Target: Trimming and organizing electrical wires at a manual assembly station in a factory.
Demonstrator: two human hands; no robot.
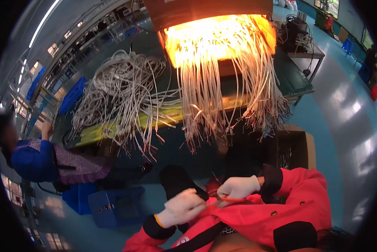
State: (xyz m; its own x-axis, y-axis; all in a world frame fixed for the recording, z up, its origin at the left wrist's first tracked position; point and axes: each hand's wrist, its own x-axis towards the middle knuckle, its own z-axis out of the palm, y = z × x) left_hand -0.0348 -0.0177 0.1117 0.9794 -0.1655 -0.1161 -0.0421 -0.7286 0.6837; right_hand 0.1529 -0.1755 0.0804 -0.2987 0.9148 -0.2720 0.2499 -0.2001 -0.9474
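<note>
**Gloved hands meet over the lap, below a glowing box of cables**

In the head view, we bring both white-gloved hands together low in front of our red jacket [260, 216]. Our right hand [238, 187] has its fingers curled around a slim orange-red item [234, 199], which lies just above the jacket, between the hands; it is too blurred for us to name. Our left hand [182, 208] sits near its other end with fingers bent inward, and we cannot tell whether they grip anything.

Beyond them, pale cables [203, 101] hang from the mouth of a brightly glowing box [209, 9] on the dark green table [295, 80]. To its left we see a tangled cable pile [121, 82], its loose ends drooping over a yellow strip [96, 133]. An open cardboard box [310, 147] stands below the table at right. At left is a co-worker [79, 166] in blue sleeves, near a blue stool [117, 206].
</note>
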